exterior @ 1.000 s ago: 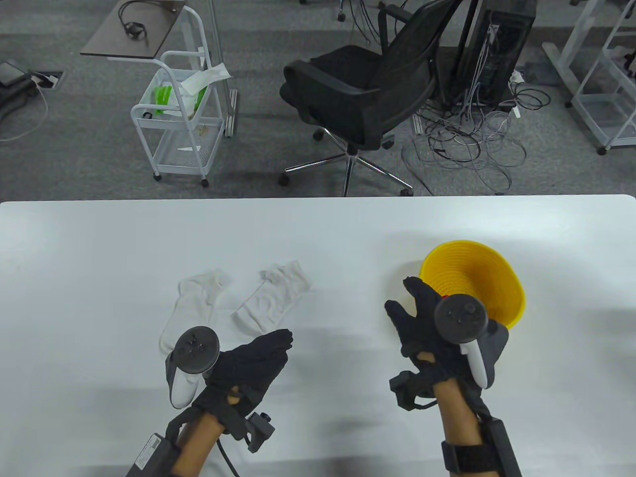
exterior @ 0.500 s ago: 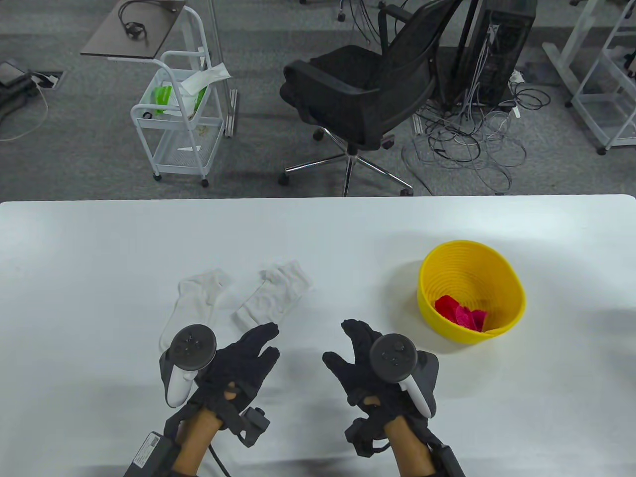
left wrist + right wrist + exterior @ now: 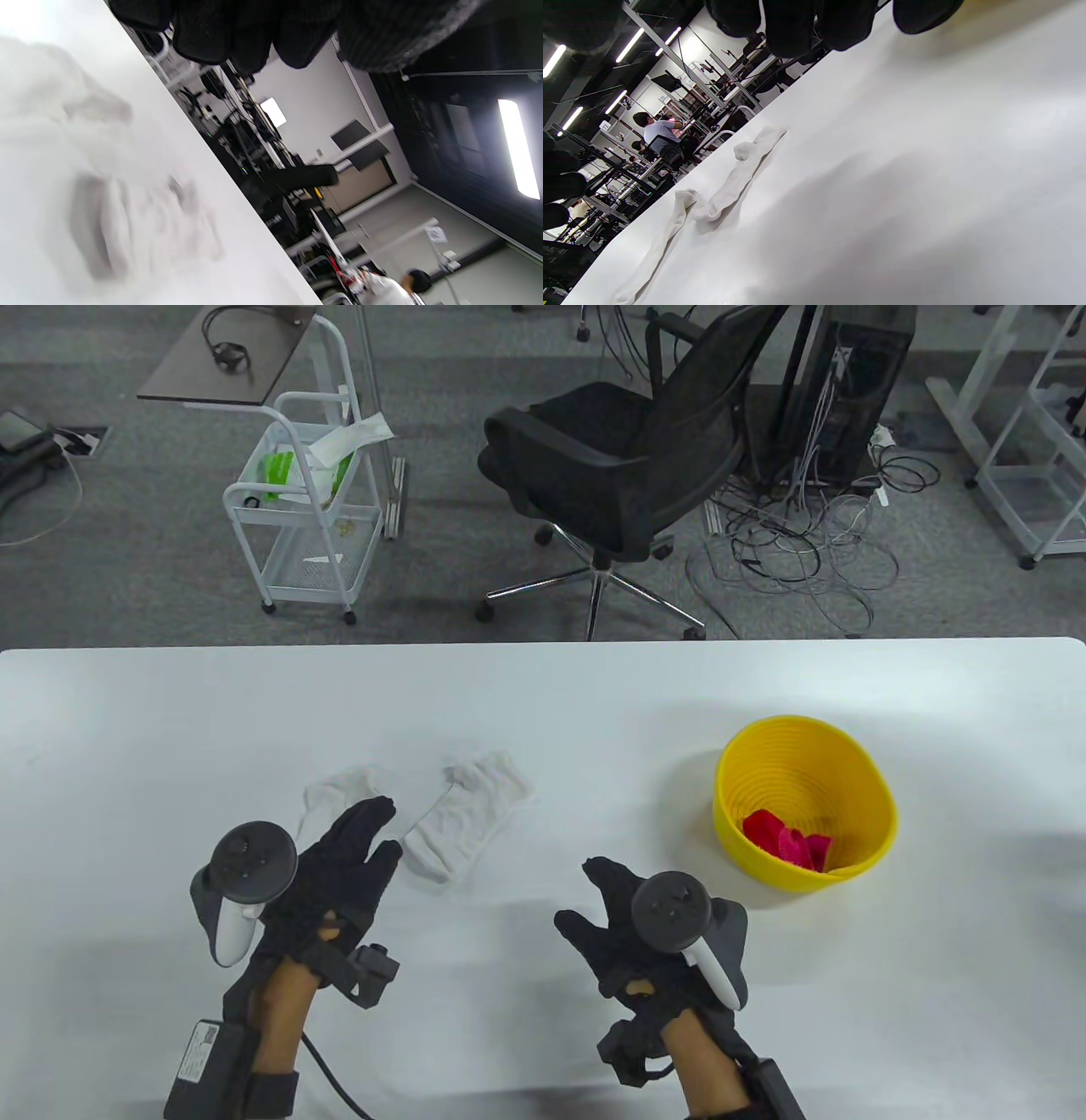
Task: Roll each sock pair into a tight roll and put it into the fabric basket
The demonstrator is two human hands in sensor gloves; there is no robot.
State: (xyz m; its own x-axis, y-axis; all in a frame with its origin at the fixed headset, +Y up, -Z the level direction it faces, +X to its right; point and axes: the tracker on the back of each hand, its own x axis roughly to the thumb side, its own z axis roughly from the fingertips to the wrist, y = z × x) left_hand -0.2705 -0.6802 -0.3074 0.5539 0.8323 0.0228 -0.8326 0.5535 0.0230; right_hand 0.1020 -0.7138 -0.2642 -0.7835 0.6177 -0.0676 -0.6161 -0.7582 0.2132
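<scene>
Two white socks lie flat on the white table [image 3: 543, 704]. The left sock [image 3: 333, 792] is partly covered by my left hand [image 3: 361, 840], whose fingers stretch straight over it. The right sock [image 3: 467, 816] lies just beside those fingers, untouched. My right hand [image 3: 594, 899] hovers open right of the socks and holds nothing. The yellow basket [image 3: 878, 806] stands at the right with a red and pink sock roll [image 3: 785, 838] inside. In the right wrist view both socks [image 3: 729, 186] lie stretched out ahead of the fingers. The left wrist view is blurred, showing a white sock [image 3: 140, 228].
A black office chair [image 3: 619, 458] and a white wire cart [image 3: 305, 500] stand on the floor beyond the table's far edge. Loose cables [image 3: 797, 551] lie on the floor at the right.
My right hand came back left from the basket, leaving the red and pink roll inside. My left hand then moved left and forward onto the left sock.
</scene>
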